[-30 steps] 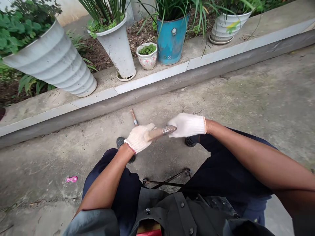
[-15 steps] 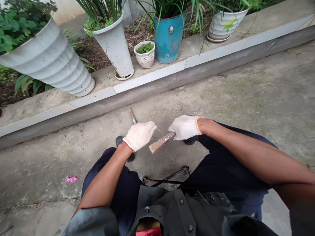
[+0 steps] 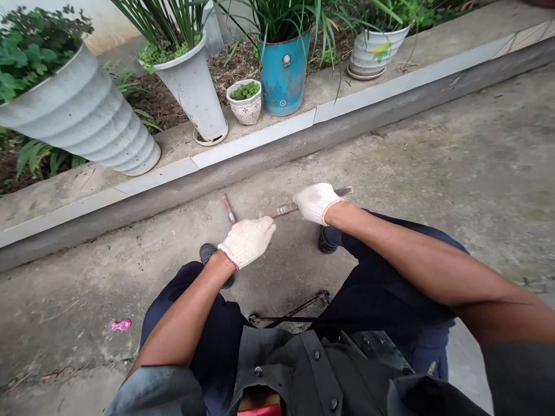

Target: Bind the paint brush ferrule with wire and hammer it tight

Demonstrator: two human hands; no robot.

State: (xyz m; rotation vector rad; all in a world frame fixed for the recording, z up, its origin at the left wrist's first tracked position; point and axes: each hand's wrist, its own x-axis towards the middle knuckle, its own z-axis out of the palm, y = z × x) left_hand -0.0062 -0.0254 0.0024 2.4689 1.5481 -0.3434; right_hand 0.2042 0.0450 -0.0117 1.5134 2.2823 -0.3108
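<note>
I sit on a low seat over a concrete floor, with white knit gloves on both hands. My right hand point(image 3: 315, 201) is closed round a slim tool point(image 3: 284, 210) whose handle is wrapped in wire. Its flat metal end point(image 3: 344, 190) sticks out to the right of the glove. My left hand point(image 3: 248, 239) is just below the tool's handle end, fingers pinched together; what they hold is too thin to see. A second small tool with a wooden handle point(image 3: 228, 208) lies on the ground just beyond my left hand.
A raised kerb point(image 3: 260, 144) runs across ahead, bearing white ribbed pots point(image 3: 87, 124), a tall white pot point(image 3: 195, 92), a small patterned pot point(image 3: 245, 107) and a blue pot point(image 3: 284, 72). A pink scrap point(image 3: 120, 325) lies at the left. Thin metal bars point(image 3: 295, 312) show between my knees.
My right hand has swung the tool up and away to the right, from across my left hand to level beyond it. The hands have drawn apart, and a thin wire showed between them midway.
</note>
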